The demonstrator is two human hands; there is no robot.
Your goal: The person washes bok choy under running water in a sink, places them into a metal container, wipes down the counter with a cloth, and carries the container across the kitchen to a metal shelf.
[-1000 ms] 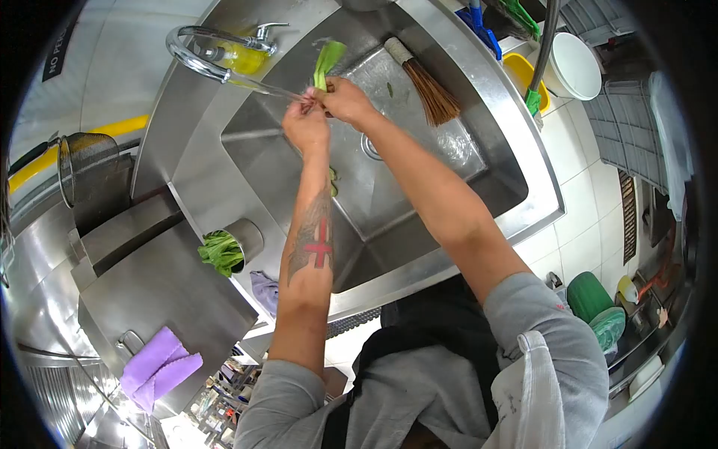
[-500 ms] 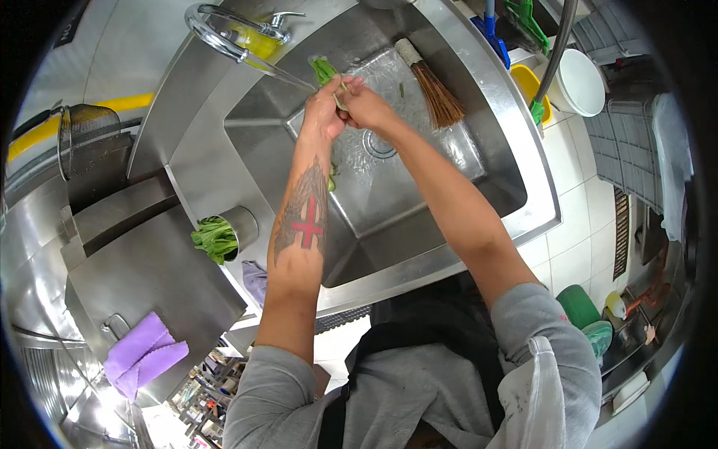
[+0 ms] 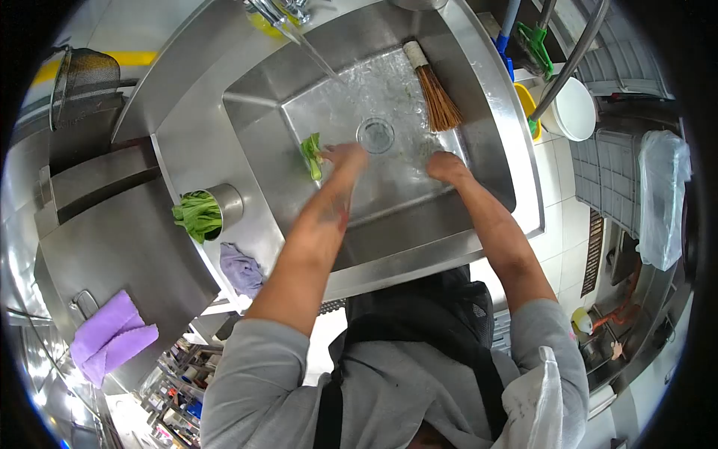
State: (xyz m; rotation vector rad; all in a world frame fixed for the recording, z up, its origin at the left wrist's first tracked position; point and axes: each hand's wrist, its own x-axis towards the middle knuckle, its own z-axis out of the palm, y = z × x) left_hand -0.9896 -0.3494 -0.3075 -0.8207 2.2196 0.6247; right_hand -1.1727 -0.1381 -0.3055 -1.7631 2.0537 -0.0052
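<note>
My left hand (image 3: 345, 159) is over the left part of the steel sink (image 3: 299, 217), blurred by motion, with its fingertips beside a leafy green vegetable (image 3: 312, 156) on the basin floor. Whether the fingers touch it is unclear. Near the right side of the basin, my right hand (image 3: 446, 166) is low, its fingers curled and mostly hidden. Water (image 3: 318, 58) runs from the tap (image 3: 268, 10) into the sink. A short brush of brown bristles (image 3: 440, 101) lies beyond my right hand, and the round drain (image 3: 375, 135) shows between the hands.
Left of the basin, a metal container (image 3: 227, 203) holds leafy greens (image 3: 198, 215), near a grey-purple cloth (image 3: 241, 269). A purple cloth (image 3: 112, 337) hangs farther left. Beyond the sink's right edge are a white bucket (image 3: 574, 112) and long handles (image 3: 572, 60).
My hands have parted and come down from under the tap, the right one moving rightward. The vegetable they held is gone from them. The view has shifted, with the tap now at the top edge.
</note>
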